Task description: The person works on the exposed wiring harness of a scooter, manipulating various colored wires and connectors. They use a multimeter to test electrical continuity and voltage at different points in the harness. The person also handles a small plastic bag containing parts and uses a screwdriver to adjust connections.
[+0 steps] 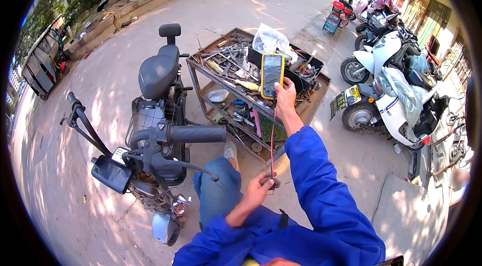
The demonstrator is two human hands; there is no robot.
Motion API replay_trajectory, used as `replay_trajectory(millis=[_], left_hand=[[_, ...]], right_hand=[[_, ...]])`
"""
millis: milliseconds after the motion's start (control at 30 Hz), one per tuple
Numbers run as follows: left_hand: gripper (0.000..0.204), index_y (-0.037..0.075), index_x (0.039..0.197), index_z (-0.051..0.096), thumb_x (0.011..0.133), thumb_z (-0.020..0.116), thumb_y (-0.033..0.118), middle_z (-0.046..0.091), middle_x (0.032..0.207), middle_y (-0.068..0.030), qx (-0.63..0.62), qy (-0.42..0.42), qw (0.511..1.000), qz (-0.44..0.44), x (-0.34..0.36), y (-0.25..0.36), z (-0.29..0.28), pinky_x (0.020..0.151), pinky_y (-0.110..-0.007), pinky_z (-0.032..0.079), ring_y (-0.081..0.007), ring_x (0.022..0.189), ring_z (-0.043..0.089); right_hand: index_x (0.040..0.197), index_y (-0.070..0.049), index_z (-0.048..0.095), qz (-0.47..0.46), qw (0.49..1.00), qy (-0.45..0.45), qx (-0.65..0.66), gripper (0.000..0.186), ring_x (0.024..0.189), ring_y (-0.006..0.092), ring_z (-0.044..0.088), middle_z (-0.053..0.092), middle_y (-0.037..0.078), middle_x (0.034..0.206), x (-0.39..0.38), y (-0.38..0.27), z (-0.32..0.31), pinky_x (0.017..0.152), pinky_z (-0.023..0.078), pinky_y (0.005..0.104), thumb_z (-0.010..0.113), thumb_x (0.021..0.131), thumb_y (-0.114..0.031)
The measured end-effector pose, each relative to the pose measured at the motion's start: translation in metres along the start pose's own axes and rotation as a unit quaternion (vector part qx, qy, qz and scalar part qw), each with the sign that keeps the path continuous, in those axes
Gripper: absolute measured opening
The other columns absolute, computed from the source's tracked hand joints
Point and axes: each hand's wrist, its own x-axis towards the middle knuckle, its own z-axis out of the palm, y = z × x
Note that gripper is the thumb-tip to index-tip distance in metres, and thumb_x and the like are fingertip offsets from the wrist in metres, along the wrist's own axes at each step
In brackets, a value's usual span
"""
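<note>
My right hand point(286, 96) is closed on the lower right edge of a yellow digital multimeter point(272, 69), with the thumb on its front. The meter is over the tool cart point(197, 79). A thin red test lead point(272, 146) hangs from the meter's bottom end down to my left hand point(257, 190). That hand's fingers are pinched around the lead, and a dark wire end shows beside them. To the left stands an electric scooter point(158, 72) with its handlebar grip point(197, 134) close to my knee. A bundle of loose wires point(179, 206) sticks out from its front.
Wrenches, screwdrivers and a clear plastic bag point(271, 37) crowd the cart's top; more tools lie on its lower shelf point(236, 115). Parked scooters, including a white one point(396, 113), line the right side. A low kerb point(145, 2) runs along the back left.
</note>
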Motion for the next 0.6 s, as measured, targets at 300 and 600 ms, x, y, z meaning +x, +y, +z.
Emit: replay_trajectory(millis=[300,600], left_hand=[[0.031,-0.009,0.129,0.059,0.104,0.056,0.008,0.074,0.111,-0.0147,-0.022,0.058,0.998,-0.003,0.004,0.008,-0.012,0.095,-0.034,0.053,-0.0204,0.105,0.07],[0.029,-0.007,0.13,0.059,0.106,0.054,0.007,0.074,0.108,-0.0136,-0.085,0.024,0.996,0.006,0.012,-0.003,-0.014,0.087,-0.033,0.054,-0.0186,0.098,0.069]], right_hand=[[0.143,0.006,0.043,-0.051,0.979,0.03,-0.195,0.058,0.126,0.0342,0.057,0.056,0.025,0.136,0.0,0.013,0.015,0.109,0.043,0.042,0.067,0.095,-0.018],[0.147,0.004,0.044,-0.091,0.98,-0.069,-0.161,0.055,0.124,0.0281,0.06,0.058,0.02,0.137,-0.107,-0.02,-0.077,0.104,0.052,0.0388,0.067,0.1,-0.012]])
